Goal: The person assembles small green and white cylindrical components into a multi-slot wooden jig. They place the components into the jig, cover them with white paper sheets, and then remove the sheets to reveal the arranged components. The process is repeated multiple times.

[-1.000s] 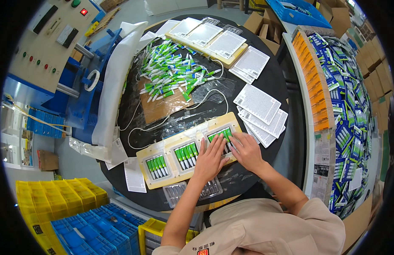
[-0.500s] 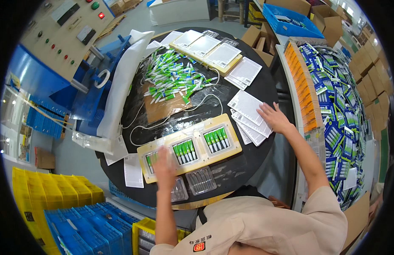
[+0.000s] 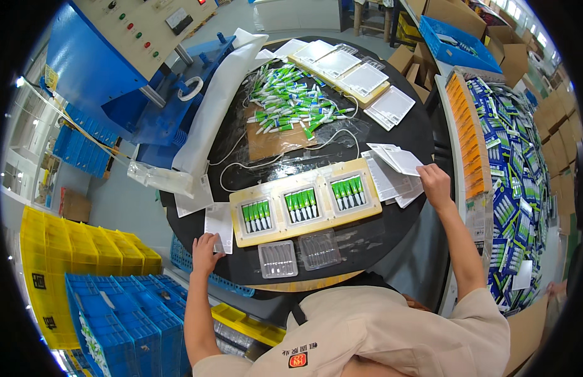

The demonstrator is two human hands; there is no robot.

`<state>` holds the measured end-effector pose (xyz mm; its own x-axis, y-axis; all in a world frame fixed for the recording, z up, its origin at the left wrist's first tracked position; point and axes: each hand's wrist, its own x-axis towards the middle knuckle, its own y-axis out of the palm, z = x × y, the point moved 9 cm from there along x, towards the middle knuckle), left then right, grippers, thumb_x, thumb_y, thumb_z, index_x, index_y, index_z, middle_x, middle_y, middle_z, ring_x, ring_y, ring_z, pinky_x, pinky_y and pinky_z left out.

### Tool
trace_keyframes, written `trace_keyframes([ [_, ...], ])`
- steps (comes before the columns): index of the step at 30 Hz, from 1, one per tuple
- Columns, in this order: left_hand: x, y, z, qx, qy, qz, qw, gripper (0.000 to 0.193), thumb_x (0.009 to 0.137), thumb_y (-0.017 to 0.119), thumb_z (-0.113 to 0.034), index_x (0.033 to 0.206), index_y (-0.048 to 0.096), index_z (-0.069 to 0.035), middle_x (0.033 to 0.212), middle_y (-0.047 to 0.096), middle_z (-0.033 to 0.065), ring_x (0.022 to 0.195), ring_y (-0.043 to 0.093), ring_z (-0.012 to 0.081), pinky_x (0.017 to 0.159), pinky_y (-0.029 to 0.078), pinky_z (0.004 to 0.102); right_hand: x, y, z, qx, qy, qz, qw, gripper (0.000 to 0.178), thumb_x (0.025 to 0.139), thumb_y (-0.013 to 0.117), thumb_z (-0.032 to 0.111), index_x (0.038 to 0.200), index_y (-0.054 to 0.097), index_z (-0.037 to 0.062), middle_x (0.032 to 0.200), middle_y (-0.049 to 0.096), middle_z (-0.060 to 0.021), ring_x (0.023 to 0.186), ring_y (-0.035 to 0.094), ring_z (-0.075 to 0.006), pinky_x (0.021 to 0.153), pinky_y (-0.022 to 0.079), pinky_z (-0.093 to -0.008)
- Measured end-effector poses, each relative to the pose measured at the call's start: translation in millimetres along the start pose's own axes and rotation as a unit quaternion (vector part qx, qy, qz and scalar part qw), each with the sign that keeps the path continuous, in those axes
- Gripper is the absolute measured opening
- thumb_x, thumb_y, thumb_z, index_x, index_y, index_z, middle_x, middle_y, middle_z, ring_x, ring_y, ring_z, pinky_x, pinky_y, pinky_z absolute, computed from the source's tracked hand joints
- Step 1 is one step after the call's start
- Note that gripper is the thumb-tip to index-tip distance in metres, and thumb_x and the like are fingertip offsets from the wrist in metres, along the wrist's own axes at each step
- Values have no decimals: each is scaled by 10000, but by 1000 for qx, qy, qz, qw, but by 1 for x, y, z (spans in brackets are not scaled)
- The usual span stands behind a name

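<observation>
My right hand (image 3: 435, 186) pinches the near edge of white printed cards (image 3: 399, 159) at the table's right side; they are lifted and fanned above a loose stack of cards (image 3: 392, 182). My left hand (image 3: 207, 252) has its fingers apart at the lower edge of another white card (image 3: 218, 220), which lies flat. Between my hands sits a cream-yellow mould tray (image 3: 276, 234) with three openings. Each opening holds a row of small green and white tubes (image 3: 302, 205) in a clear blister. Two clear plastic blisters (image 3: 278, 259) (image 3: 320, 249) lie in front of the tray.
A heap of green and white tubes (image 3: 291, 97) lies on cardboard on the round black table (image 3: 360, 245). Behind it is a second mould tray (image 3: 373, 94) covered with cards. A blue press machine (image 3: 147, 119) stands left; packed blister cards (image 3: 508, 188) fill the right side.
My left hand has moved from over the mould tray to the white card on its left, uncovering the left opening's tubes. My right hand has closed on cards and raised them. The view has shifted.
</observation>
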<state>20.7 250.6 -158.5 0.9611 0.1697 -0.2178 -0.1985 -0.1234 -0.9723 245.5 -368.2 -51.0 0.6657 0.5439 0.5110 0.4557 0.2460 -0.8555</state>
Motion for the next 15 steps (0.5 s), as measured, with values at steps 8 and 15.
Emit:
trace_keyframes([
  [8, 7, 26, -12, 153, 169, -10, 974, 613, 894, 712, -260, 1384, 458, 6, 1503, 451, 219, 1384, 463, 364, 1162, 350, 505, 31, -40, 213, 69, -112, -64, 989, 318, 776, 634, 96, 1070, 716, 7, 1020, 711, -85, 754, 639, -201, 632, 517, -311],
  [15, 1, 27, -24, 233, 218, -126, 939, 487, 948, 577, -227, 1347, 534, 49, 1356, 590, 260, 1238, 598, 372, 1051, 476, 452, 14, 31, 295, 43, -147, 66, 986, 193, 759, 636, 98, 912, 685, -9, 844, 556, -59, 826, 571, -197, 628, 453, -300],
])
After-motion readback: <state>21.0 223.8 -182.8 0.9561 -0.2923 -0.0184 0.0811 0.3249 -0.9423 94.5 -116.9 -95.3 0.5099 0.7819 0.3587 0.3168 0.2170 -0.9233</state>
